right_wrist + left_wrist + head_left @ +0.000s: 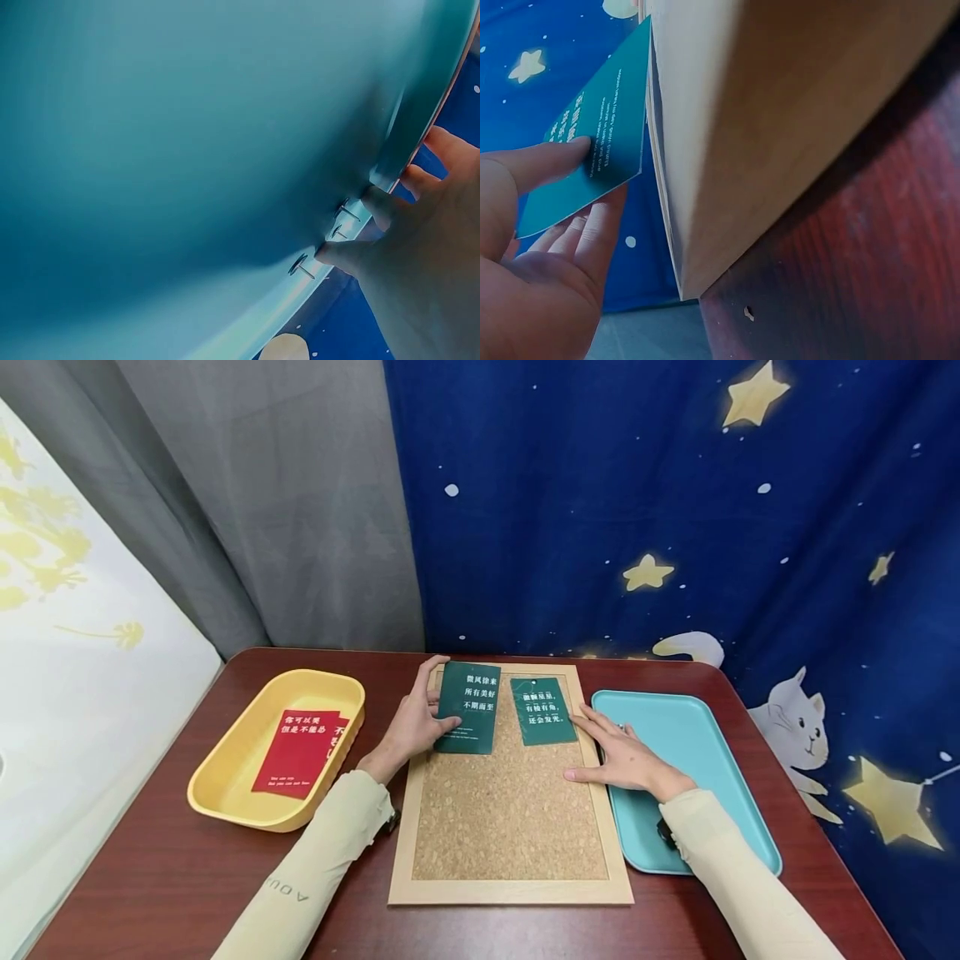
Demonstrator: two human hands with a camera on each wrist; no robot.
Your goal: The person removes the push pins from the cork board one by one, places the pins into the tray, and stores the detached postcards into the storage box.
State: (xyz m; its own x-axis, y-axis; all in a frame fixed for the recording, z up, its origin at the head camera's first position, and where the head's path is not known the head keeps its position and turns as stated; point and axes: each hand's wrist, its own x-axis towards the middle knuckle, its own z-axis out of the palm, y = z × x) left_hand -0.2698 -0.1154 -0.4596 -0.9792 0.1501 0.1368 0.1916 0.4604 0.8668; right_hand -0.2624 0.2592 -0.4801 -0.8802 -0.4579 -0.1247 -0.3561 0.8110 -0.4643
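At the upper left of a framed cork board, my left hand pinches a dark green card with white lettering. In the left wrist view the thumb lies on the card's printed face, with fingers behind it. A second green card lies at the board's upper right, with a small pale spot near its top edge. My right hand spreads over the board's right edge beside that card, its fingers extended. In the right wrist view several thumbtacks lie in the blue tray, close to the fingertips.
A yellow basket at the left holds red cards with white lettering. The blue tray lies right against the board's right side. Everything lies on a dark red-brown table, with curtains behind it.
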